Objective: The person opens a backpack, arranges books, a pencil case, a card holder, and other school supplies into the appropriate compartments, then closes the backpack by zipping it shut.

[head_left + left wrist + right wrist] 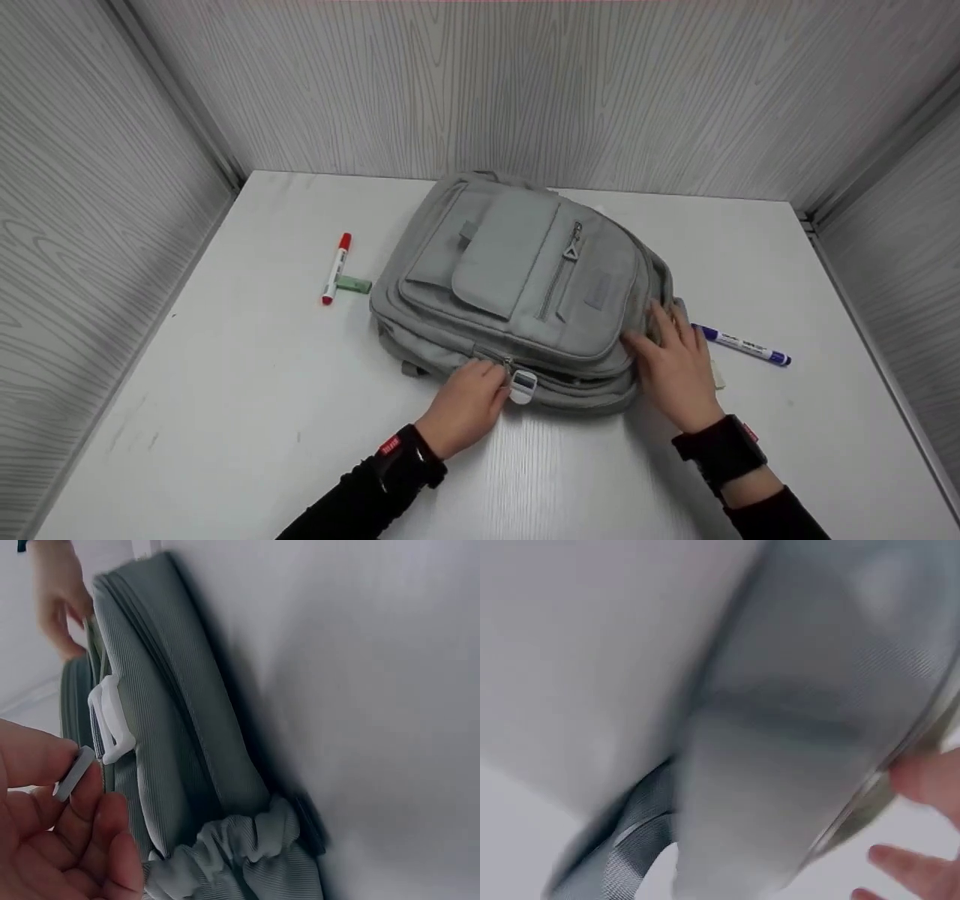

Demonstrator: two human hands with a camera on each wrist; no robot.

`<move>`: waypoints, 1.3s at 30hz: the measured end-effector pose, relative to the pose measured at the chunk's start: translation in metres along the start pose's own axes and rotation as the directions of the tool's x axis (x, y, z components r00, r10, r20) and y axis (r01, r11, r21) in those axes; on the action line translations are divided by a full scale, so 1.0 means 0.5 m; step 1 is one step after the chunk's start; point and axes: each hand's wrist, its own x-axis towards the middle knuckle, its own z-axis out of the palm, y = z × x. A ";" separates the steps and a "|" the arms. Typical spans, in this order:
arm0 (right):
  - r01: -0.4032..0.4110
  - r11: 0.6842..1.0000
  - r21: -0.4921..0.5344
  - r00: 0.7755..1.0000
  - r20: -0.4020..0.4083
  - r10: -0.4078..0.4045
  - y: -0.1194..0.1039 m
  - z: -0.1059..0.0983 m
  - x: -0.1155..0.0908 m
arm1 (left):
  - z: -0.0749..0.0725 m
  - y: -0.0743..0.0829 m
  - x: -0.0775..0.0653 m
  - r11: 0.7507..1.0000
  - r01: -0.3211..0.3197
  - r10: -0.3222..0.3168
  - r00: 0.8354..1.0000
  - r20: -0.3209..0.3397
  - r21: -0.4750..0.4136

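Grey backpack (502, 255) lying on the white surface (225, 352), flap pocket (501, 251) upward. Zip along its near edge partly undone; dark gap at the right stretch of that edge.

Left hand (466, 401) at the backpack's near edge, thumb and finger pinching a small grey zip pull (75, 774). White tag (523, 386) hanging on the backpack's near edge, just right of that hand.

Right hand (679, 367) at the backpack's right side, fingers apart and relaxed, a fingertip touching the bag's edge; right wrist view blurred.

Left of the backpack: red-capped marker (337, 268), with green block (354, 285) between it and the bag. Right of the backpack: blue-capped marker (742, 346), and a pale piece (718, 375) partly behind the right hand.
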 end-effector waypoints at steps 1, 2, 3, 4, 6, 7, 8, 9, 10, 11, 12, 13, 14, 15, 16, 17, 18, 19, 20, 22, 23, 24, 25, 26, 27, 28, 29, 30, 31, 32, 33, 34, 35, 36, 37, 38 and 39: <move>-0.021 1.000 -0.011 1.000 0.023 0.021 0.001 -0.001 0.004 | 0.005 0.007 0.002 1.000 -0.006 0.006 1.000 0.013 -0.003; -0.042 0.999 -0.019 0.998 0.049 0.042 0.003 -0.002 0.008 | 0.010 0.015 0.004 1.000 -0.014 0.014 1.000 0.026 -0.002; -0.062 0.998 -0.028 0.995 0.077 0.064 0.004 -0.002 0.012 | 0.014 0.022 0.006 1.000 -0.022 0.022 0.999 0.039 -0.002; -0.080 0.996 -0.035 0.991 0.101 0.083 0.006 -0.002 0.015 | 0.019 0.029 0.008 1.000 -0.029 0.029 0.998 0.049 0.000; -0.115 0.993 -0.041 0.983 0.142 0.119 0.010 -0.001 0.021 | 0.027 0.040 0.012 0.999 -0.045 0.044 0.997 0.063 0.012; -0.129 0.991 -0.040 0.979 0.156 0.134 0.010 -0.001 0.022 | 0.031 0.045 0.013 0.998 -0.051 0.050 0.997 0.066 0.021; -0.140 0.989 -0.041 0.976 0.162 0.145 0.010 0.000 0.023 | 0.034 0.048 0.014 0.998 -0.058 0.056 0.996 0.063 0.030; -0.147 0.988 -0.039 0.976 0.157 0.151 0.008 0.001 0.022 | 0.036 0.051 0.015 0.997 -0.061 0.059 0.997 0.057 0.037; -0.152 0.988 -0.030 0.978 0.141 0.154 0.004 0.002 0.020 | 0.038 0.052 0.015 0.997 -0.067 0.064 0.997 0.046 0.046; -0.151 0.988 -0.018 0.982 0.111 0.152 -0.002 0.004 0.018 | 0.040 0.052 0.015 0.996 -0.070 0.069 0.997 0.033 0.052; -0.146 0.989 0.000 0.987 0.066 0.146 -0.011 0.007 0.013 | 0.042 0.052 0.013 0.996 -0.072 0.071 0.997 0.020 0.053; -0.139 0.990 0.026 0.990 0.020 0.138 -0.024 0.008 0.008 | 0.042 0.052 0.011 0.996 -0.074 0.074 0.997 0.008 0.052; -0.127 0.991 0.051 0.991 -0.036 0.129 -0.038 0.011 0.003 | 0.042 0.051 0.010 0.996 -0.076 0.077 0.997 -0.003 0.041; -0.113 0.990 0.082 0.988 -0.092 0.121 -0.054 0.013 -0.002 | 0.041 0.050 0.008 0.996 -0.081 0.082 0.997 -0.015 0.027; -0.099 0.989 0.112 0.983 -0.144 0.114 -0.071 0.016 -0.007 | 0.040 0.049 0.006 0.996 -0.090 0.090 0.996 -0.028 0.011; -0.084 0.987 0.134 0.976 -0.190 0.109 -0.087 0.017 -0.012 | 0.039 0.047 0.005 0.995 -0.094 0.094 0.995 -0.039 -0.015; -0.072 0.986 0.153 0.969 -0.224 0.105 -0.103 0.018 -0.016 | 0.037 0.045 0.004 0.994 -0.101 0.099 0.994 -0.053 -0.033; -0.061 0.983 0.170 0.964 -0.247 0.103 -0.117 0.018 -0.019 | 0.035 0.043 0.003 0.993 -0.111 0.107 0.991 -0.075 -0.045; -0.050 0.982 0.180 0.959 -0.267 0.097 -0.131 0.018 -0.021 | 0.033 0.039 0.003 0.991 -0.119 0.112 0.989 -0.101 -0.059; -0.019 0.983 0.182 0.957 -0.282 0.071 -0.157 0.020 -0.026 | 0.029 0.029 0.004 0.990 -0.136 0.126 0.977 -0.173 -0.046; 0.003 0.984 0.176 0.960 -0.277 0.047 -0.169 0.021 -0.027 | 0.026 0.023 0.005 0.989 -0.143 0.134 0.968 -0.212 -0.025; 0.027 0.985 0.169 0.964 -0.266 0.019 -0.182 0.024 -0.029 | 0.023 0.018 0.007 0.989 -0.148 0.146 0.957 -0.251 0.010; 0.047 0.986 0.158 0.971 -0.239 -0.008 -0.195 0.026 -0.030 | 0.019 0.013 0.009 0.988 -0.144 0.153 0.948 -0.279 0.050; 0.059 0.988 0.141 0.979 -0.201 -0.030 -0.208 0.028 -0.030 | 0.015 0.009 0.011 0.987 -0.134 0.154 0.944 -0.293 0.085; 0.070 0.990 0.125 0.985 -0.163 -0.049 -0.220 0.031 -0.029 | 0.013 0.005 0.013 0.984 -0.124 0.158 0.940 -0.303 0.128; 0.075 0.991 0.110 0.990 -0.130 -0.061 -0.230 0.035 -0.028 | 0.010 0.004 0.016 0.980 -0.113 0.159 0.940 -0.302 0.163; 0.077 0.993 0.091 0.992 -0.104 -0.067 -0.239 0.040 -0.026 | 0.010 0.003 0.018 0.976 -0.102 0.156 0.943 -0.293 0.192; 0.073 0.995 0.071 0.994 -0.083 -0.067 -0.246 0.045 -0.023 | 0.010 0.003 0.020 0.972 -0.091 0.150 0.949 -0.277 0.214; 0.065 0.997 0.051 0.996 -0.069 -0.062 -0.251 0.051 -0.020 | 0.011 0.004 0.023 0.970 -0.082 0.142 0.956 -0.258 0.230; 0.059 0.998 0.034 0.996 -0.068 -0.057 -0.256 0.057 -0.016 | 0.013 0.005 0.025 0.968 -0.077 0.136 0.960 -0.245 0.238; 0.057 0.998 0.022 0.995 -0.081 -0.055 -0.259 0.064 -0.014 | 0.016 0.006 0.027 0.966 -0.076 0.136 0.962 -0.237 0.247; 0.054 0.998 0.010 0.994 -0.094 -0.053 -0.261 0.071 -0.012 | 0.019 0.007 0.028 0.964 -0.077 0.137 0.964 -0.228 0.254; 0.050 0.999 0.002 0.993 -0.103 -0.049 -0.262 0.076 -0.010 | 0.022 0.008 0.030 0.962 -0.079 0.139 0.965 -0.222 0.260; 0.043 0.999 0.003 0.993 -0.107 -0.042 -0.263 0.081 -0.009 | 0.025 0.008 0.031 0.960 -0.083 0.145 0.965 -0.219 0.269; 0.036 0.999 0.010 0.994 -0.108 -0.035 -0.265 0.083 -0.008 | 0.028 0.009 0.033 0.956 -0.086 0.151 0.964 -0.219 0.280; 0.028 0.999 0.021 0.994 -0.105 -0.026 -0.266 0.085 -0.007 | 0.031 0.010 0.034 0.952 -0.088 0.157 0.962 -0.222 0.293; 0.016 0.999 0.039 0.995 -0.096 -0.012 -0.267 0.086 -0.007 | 0.033 0.010 0.035 0.947 -0.090 0.165 0.960 -0.226 0.308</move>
